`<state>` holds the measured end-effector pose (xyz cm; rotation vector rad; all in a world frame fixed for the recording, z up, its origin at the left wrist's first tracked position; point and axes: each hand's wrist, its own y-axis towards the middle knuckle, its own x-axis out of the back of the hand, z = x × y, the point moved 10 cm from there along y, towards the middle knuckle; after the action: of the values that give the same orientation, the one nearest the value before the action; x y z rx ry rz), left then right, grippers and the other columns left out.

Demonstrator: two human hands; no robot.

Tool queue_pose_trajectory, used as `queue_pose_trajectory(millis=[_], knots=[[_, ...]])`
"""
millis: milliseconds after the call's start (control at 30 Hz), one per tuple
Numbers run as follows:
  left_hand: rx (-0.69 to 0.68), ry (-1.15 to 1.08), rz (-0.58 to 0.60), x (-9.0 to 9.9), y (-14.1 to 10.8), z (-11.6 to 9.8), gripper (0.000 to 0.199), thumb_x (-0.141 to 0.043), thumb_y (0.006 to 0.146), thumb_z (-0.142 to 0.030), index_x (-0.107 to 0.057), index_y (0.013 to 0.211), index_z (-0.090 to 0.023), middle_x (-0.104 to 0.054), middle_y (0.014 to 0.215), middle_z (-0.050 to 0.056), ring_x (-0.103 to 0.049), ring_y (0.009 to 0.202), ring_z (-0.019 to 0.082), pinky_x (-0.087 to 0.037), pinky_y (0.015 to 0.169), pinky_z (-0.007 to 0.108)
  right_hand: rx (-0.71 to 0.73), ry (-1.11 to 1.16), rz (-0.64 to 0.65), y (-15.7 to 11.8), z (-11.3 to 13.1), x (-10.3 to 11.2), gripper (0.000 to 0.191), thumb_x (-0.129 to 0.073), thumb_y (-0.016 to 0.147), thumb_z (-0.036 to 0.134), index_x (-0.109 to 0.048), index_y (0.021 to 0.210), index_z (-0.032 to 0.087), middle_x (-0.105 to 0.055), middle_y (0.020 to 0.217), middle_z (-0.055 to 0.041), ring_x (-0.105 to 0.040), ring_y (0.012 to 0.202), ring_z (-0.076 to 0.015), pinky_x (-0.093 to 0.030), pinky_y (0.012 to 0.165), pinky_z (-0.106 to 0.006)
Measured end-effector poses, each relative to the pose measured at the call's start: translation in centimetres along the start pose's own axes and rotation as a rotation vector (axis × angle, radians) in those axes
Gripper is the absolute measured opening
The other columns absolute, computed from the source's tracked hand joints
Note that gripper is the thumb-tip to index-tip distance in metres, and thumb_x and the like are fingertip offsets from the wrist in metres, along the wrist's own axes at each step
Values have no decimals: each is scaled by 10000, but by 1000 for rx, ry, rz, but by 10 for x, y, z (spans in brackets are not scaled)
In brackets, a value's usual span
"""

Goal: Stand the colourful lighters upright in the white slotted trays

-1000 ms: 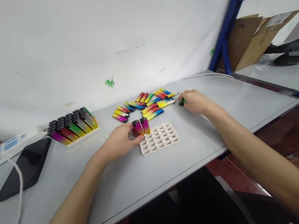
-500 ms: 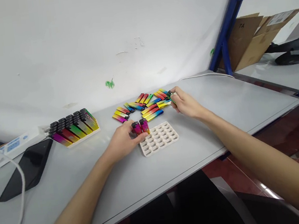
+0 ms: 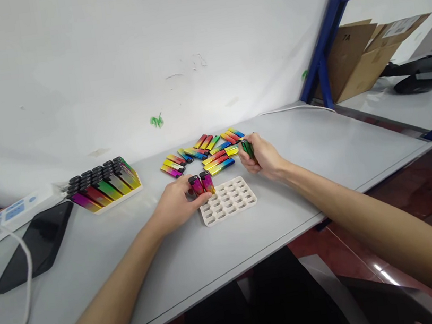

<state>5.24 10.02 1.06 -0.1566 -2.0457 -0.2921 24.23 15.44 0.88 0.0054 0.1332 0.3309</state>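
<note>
Two pink-and-yellow lighters point(image 3: 202, 184) stand upright at the back left corner of a white tray point(image 3: 229, 201) with rows of slots. My left hand point(image 3: 179, 203) is closed round them, thumb in front and fingers behind. My right hand point(image 3: 262, 156) is closed on a green lighter point(image 3: 247, 149), held upright to the right of the loose lighters. Several colourful lighters point(image 3: 215, 158) lie on the table behind the tray. At the left, a second tray point(image 3: 119, 200) is filled with upright lighters with black tops point(image 3: 102, 184).
A black tablet-like device point(image 3: 36, 243) and a white cable point(image 3: 27, 280) lie on the table point(image 3: 182, 263) at the left, near a white-and-blue box point(image 3: 17, 210). Blue metal framing point(image 3: 326, 28), cardboard boxes point(image 3: 362, 61) and a black device point(image 3: 425, 76) are at the right.
My right hand has drawn slightly nearer with the green lighter, which now stands more upright in closed fingers. My left hand keeps its place at the two lighters.
</note>
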Motion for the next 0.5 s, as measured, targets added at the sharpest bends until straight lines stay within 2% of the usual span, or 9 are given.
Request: queue_pose_trajectory(millis=[100, 200, 333, 500], knots=[[-2, -12, 14, -1, 0, 0, 426, -608, 803, -627, -629, 788, -201, -642, 824, 42, -568, 730, 206, -425, 659, 337, 15, 43, -37, 0, 3, 4, 467, -338, 964, 428, -380, 552, 212, -269, 452, 56, -182, 381, -77, -131, 389, -226], [-5, -9, 11, -1, 0, -1, 427, -606, 807, -628, -642, 801, -202, -649, 830, 43, -570, 730, 205, -427, 653, 335, 26, 68, -92, 2, 4, 10, 497, -351, 963, 503, -381, 559, 214, -273, 454, 57, -181, 384, -75, -133, 393, -229], [-20, 5, -1, 1, 0, -3, 419, -609, 813, -619, -625, 745, -206, -646, 802, 38, -568, 711, 197, -426, 642, 327, 29, 44, -75, 3, 2, 9, 530, -400, 937, 601, -389, 571, 217, -283, 460, 57, -184, 388, -76, -127, 397, -234], [-10, 1, -13, 2, 0, -1, 418, -621, 803, -619, -601, 724, -209, -627, 760, 32, -558, 677, 194, -417, 627, 328, 26, 4, -17, 2, 0, 2, 475, -384, 939, 511, -378, 562, 221, -304, 457, 47, -190, 381, -82, -142, 386, -236]])
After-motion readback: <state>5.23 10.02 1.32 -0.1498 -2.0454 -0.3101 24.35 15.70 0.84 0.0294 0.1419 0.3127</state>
